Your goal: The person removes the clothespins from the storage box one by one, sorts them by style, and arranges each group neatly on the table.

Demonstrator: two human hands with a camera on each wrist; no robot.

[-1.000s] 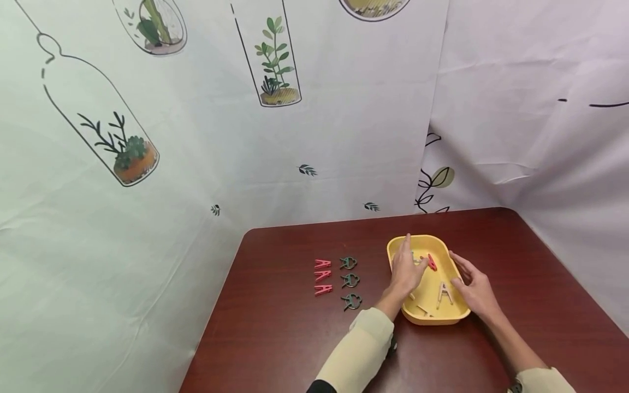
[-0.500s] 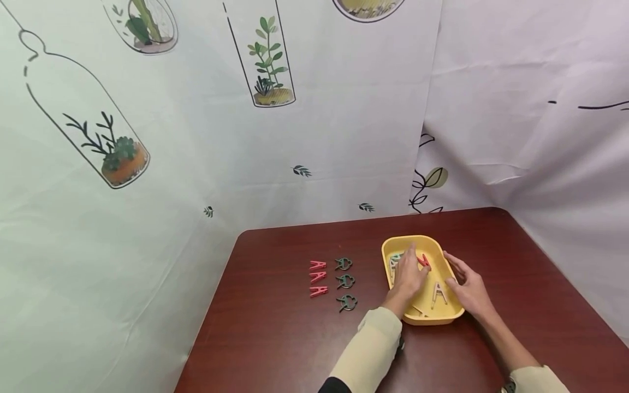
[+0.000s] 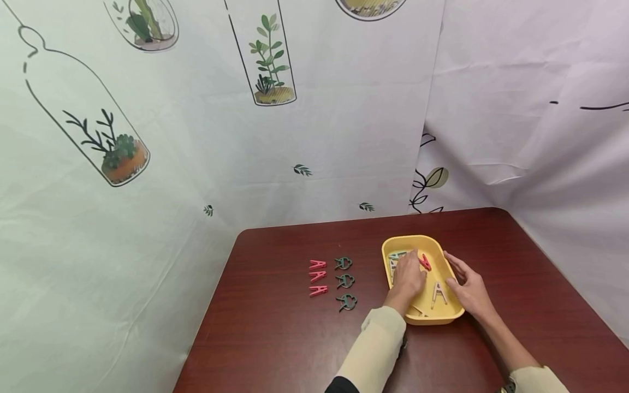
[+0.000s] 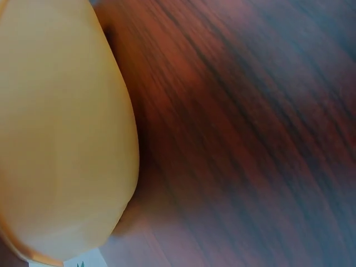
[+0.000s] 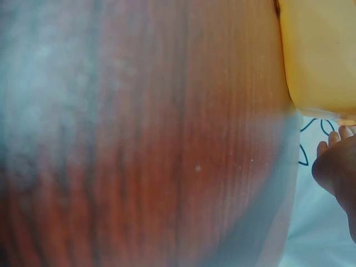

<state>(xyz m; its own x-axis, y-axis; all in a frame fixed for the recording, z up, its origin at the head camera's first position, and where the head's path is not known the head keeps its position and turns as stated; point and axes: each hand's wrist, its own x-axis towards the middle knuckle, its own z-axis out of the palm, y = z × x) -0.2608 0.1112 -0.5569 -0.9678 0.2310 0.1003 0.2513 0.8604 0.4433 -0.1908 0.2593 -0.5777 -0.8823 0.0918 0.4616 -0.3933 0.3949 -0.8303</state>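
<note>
A yellow tray [image 3: 411,240] stands on the right of the table in the head view, holding several clips. My left hand [image 3: 409,275] reaches into it, fingers bent down among the clips. Its fingertips are hidden, so any hold on a clip cannot be seen. Near those fingers lie a red clothespin [image 3: 425,262] and a white clothespin [image 3: 392,265]. A pale clothespin [image 3: 439,293] lies closer to the right wall. My right hand [image 3: 470,289] grips that side of the tray, thumb over the rim and fingers outside. The right wrist view also shows the tray's wall [image 5: 322,55].
Left of the tray, three red clothespins, one of them the middle clothespin [image 3: 318,276], form a column. Beside it is a column of three dark green clips, including the front clip [image 3: 346,302]. The dark wooden table [image 3: 275,333] meets a printed cloth backdrop [image 3: 344,136].
My left hand has dropped deeper into the tray, and its raised fingers have bent downward. My right hand stays at the tray's side. The head view has shifted slightly.
</note>
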